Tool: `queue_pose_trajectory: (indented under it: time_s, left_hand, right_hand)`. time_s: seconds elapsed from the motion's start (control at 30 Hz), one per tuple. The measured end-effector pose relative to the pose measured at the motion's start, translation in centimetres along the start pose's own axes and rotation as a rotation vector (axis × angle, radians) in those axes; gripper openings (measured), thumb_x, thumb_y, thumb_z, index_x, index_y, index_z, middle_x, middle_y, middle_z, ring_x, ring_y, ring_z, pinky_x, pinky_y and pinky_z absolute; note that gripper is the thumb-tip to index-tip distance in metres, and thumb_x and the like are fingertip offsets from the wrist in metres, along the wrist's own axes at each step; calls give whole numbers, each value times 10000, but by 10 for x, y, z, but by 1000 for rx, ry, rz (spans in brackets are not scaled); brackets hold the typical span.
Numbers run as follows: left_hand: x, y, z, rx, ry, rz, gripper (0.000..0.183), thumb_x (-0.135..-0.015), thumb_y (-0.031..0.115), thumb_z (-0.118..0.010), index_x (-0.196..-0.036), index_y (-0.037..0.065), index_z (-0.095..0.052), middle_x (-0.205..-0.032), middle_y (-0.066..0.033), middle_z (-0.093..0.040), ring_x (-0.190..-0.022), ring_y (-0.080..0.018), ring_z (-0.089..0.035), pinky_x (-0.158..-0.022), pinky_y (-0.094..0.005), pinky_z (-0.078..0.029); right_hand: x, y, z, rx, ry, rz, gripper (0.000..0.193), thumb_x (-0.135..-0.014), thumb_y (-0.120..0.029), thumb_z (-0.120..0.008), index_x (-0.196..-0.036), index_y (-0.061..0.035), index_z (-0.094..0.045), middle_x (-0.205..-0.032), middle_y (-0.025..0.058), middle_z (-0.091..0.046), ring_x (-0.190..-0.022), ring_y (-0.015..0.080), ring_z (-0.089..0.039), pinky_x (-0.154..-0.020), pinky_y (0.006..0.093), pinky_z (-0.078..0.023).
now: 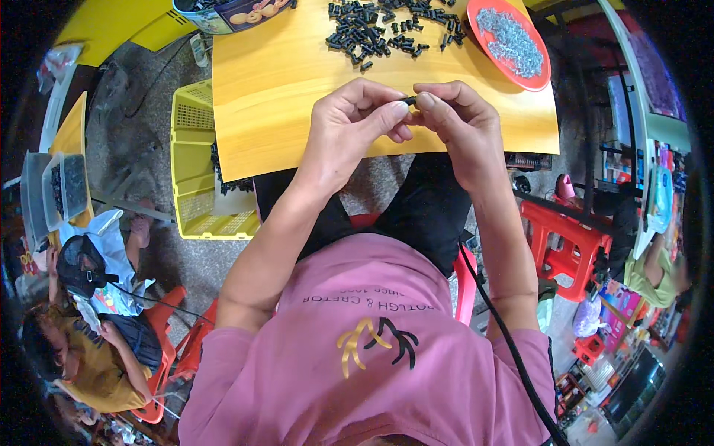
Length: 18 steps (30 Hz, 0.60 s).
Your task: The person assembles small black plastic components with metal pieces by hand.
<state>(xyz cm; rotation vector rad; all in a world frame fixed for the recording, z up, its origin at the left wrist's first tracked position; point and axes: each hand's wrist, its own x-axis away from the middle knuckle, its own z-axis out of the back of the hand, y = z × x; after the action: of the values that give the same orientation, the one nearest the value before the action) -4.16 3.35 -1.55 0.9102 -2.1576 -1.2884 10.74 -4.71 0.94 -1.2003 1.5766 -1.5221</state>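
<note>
Above the near edge of the wooden table, a small black plastic part (410, 100) sits between my two hands. My left hand (349, 123) pinches its left end between thumb and forefinger. Thumb and fingers of my right hand (462, 125) close on the other end, covering most of it. Whether a smaller piece is also between the right fingertips cannot be seen. Farther back on the table lies a loose pile of similar black parts (362, 33). To its right, a red plate (546, 63) holds a heap of small, shiny metal pieces (512, 46).
A printed tub (230, 21) stands at the table's far left corner. Left of the table, a yellow crate (195, 149) contains black parts. A red plastic stool (561, 245) stands to the right. Another person (97, 357) sits at the lower left. A black cable (506, 327) runs beside my right arm.
</note>
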Motion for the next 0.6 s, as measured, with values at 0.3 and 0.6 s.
queue_pose_trajectory:
  time_s: [0.3, 0.6]
  left_hand:
    - [6, 4, -4, -150, 17, -86, 152, -863, 93, -672, -975, -1, -632, -939, -68, -623, -829, -125, -616, -733, -252, -508]
    - [6, 17, -10, -483, -91, -394, 152, -825, 65, -682, -974, 53, -653, -1127, -95, -558, -979, -152, -577, -813, -275, -479]
  right_hand:
    - [10, -8, 11, -188, -76, -220, 430, -951, -407, -529, -1038, 5, -618, -835, 32, -609, -636, 89, -514, -626, 283, -513]
    - [21, -6, 11, -490, -263, -446, 515, -939, -523, -475, -985, -22, -584, -758, 4, -530, -581, 69, -391, -513, 227, -370]
